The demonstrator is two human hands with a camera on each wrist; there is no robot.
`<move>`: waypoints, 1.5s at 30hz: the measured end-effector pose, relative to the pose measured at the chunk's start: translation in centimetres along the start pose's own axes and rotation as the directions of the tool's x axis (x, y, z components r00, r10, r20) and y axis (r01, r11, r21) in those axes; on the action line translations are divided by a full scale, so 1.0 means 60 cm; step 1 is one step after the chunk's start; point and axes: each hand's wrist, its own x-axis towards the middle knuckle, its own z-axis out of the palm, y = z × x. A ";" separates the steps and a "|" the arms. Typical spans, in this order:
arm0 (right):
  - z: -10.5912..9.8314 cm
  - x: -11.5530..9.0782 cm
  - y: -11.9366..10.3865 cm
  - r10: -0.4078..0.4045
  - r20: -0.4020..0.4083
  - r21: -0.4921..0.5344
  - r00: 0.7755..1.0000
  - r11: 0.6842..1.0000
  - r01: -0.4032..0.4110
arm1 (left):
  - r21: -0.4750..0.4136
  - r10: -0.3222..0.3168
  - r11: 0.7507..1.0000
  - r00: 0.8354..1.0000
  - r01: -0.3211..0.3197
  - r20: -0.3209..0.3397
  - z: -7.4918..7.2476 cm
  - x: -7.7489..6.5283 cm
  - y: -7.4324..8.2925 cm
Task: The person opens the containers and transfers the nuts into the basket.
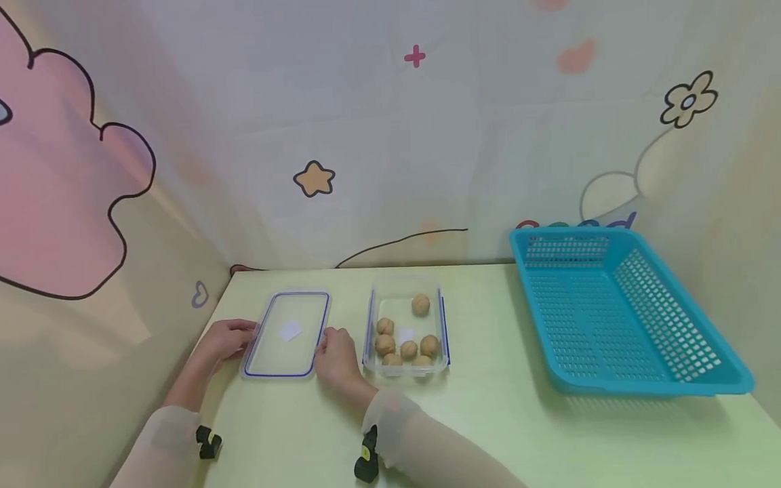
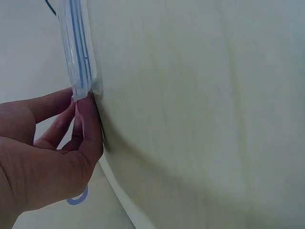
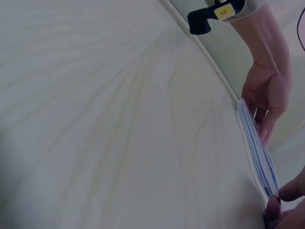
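Note:
A clear rectangular lid [image 1: 281, 356] with a blue seal line lies at the left of the table, a white square on its middle. My left hand [image 1: 227, 339] pinches its left edge; the left wrist view has the thumb on one face of the lid [image 2: 78, 52] and fingers under its rim. At the opposite edge, my right hand [image 1: 337, 357] grips the lid between thumb and finger, low in the right wrist view [image 3: 288, 210]. Right of that hand stands a clear plastic box [image 1: 444, 325] with several walnuts [image 1: 421, 305] inside, most of them toward its near end.
A large blue plastic basket [image 1: 665, 388] with perforated sides stands on the right of the pale table [image 1: 488, 420]. Behind the table hangs a printed cloth [image 1: 378, 135], and another wall of cloth borders the left side.

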 end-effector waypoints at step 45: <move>-0.087 -0.037 -0.088 0.021 0.245 -0.146 0.969 0.989 0.015 | 0.247 0.149 0.958 0.989 -0.145 0.000 -0.004 -0.033 0.031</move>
